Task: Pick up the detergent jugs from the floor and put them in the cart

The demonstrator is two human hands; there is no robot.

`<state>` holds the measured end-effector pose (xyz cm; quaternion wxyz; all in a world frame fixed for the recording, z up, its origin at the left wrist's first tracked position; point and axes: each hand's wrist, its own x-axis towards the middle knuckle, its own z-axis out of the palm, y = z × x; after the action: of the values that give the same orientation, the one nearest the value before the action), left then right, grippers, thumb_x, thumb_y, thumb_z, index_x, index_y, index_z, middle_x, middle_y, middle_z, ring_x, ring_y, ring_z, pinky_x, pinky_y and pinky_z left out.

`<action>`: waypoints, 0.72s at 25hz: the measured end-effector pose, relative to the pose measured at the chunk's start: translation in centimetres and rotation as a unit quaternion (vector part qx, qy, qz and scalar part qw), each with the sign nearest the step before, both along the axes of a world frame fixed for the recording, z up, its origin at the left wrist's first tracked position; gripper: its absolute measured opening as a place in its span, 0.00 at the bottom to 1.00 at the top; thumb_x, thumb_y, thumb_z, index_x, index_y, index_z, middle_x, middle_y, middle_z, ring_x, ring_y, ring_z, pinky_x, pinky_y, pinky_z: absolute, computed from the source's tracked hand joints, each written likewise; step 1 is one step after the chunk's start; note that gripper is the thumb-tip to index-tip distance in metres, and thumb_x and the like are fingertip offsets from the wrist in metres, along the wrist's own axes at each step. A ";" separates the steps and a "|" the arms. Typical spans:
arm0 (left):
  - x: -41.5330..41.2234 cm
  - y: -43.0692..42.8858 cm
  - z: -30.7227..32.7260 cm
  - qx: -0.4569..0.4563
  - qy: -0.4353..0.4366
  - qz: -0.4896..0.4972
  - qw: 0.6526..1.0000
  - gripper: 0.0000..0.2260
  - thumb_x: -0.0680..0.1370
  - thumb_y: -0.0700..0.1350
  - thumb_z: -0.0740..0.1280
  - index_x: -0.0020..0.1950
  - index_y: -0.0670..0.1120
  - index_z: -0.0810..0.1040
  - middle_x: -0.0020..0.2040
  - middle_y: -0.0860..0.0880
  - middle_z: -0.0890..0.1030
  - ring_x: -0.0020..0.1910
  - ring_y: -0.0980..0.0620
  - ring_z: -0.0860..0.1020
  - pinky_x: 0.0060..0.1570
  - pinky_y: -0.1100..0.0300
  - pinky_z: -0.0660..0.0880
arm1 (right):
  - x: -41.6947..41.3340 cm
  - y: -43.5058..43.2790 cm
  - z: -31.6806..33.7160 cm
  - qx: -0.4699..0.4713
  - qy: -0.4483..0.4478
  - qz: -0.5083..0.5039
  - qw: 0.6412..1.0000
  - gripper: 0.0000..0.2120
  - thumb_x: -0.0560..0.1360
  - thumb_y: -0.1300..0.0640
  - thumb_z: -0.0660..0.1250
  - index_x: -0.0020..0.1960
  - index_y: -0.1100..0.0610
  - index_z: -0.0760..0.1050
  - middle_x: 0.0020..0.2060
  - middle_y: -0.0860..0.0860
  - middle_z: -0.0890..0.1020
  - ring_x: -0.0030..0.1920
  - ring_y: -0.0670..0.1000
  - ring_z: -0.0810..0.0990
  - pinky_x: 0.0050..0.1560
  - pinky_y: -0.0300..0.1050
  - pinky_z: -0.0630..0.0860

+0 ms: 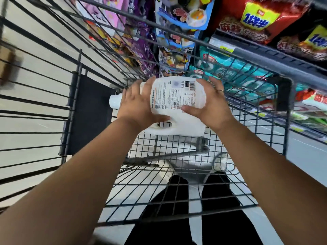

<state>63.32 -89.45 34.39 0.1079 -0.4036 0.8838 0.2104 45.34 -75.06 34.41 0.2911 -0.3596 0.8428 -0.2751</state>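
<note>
a black wire shopping cart (77, 89) is surrounding both grips. a white plastic detergent jug (177, 96) is being held sideways between the grips, inside the cart. the left grip (136, 106) is clasping its neck end, the right grip (210, 101) its base end. its round white cap (115, 101) is jutting out left of the left grip.

A single wide-angle camera rides on the person's head, looking forward and steeply down into the cart (276, 55), close over it, with packaged goods (256, 18) beyond.
</note>
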 end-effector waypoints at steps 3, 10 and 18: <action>-0.5 1.8 3.6 0.000 0.005 -0.026 1.000 0.54 0.59 0.71 0.72 0.77 0.55 0.49 0.74 0.41 0.63 0.74 0.40 0.61 0.73 0.41 0.56 | -0.1 2.2 3.6 -0.024 -0.016 -0.015 0.999 0.44 0.64 0.43 0.79 0.75 0.51 0.64 0.74 0.56 0.57 0.74 0.54 0.61 0.71 0.39 0.58; -5.8 11.1 14.8 0.051 0.092 -0.063 0.993 0.52 0.64 0.65 0.76 0.79 0.55 0.50 0.76 0.44 0.61 0.75 0.45 0.60 0.72 0.48 0.61 | -3.1 12.7 15.1 -0.060 -0.010 -0.069 0.996 0.42 0.68 0.46 0.77 0.76 0.48 0.60 0.74 0.53 0.58 0.73 0.49 0.62 0.67 0.35 0.59; -16.2 30.2 25.9 0.083 0.202 -0.174 0.960 0.45 0.68 0.61 0.75 0.78 0.54 0.56 0.73 0.47 0.65 0.72 0.47 0.65 0.71 0.52 0.63 | -9.4 35.3 25.8 -0.120 0.045 -0.186 0.974 0.40 0.68 0.50 0.78 0.75 0.49 0.62 0.69 0.53 0.65 0.60 0.37 0.63 0.58 0.25 0.59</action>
<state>47.16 -59.22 60.28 -0.0049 -0.1826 0.9232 0.3381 35.95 -39.78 60.17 0.1515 -0.2403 0.8681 -0.4070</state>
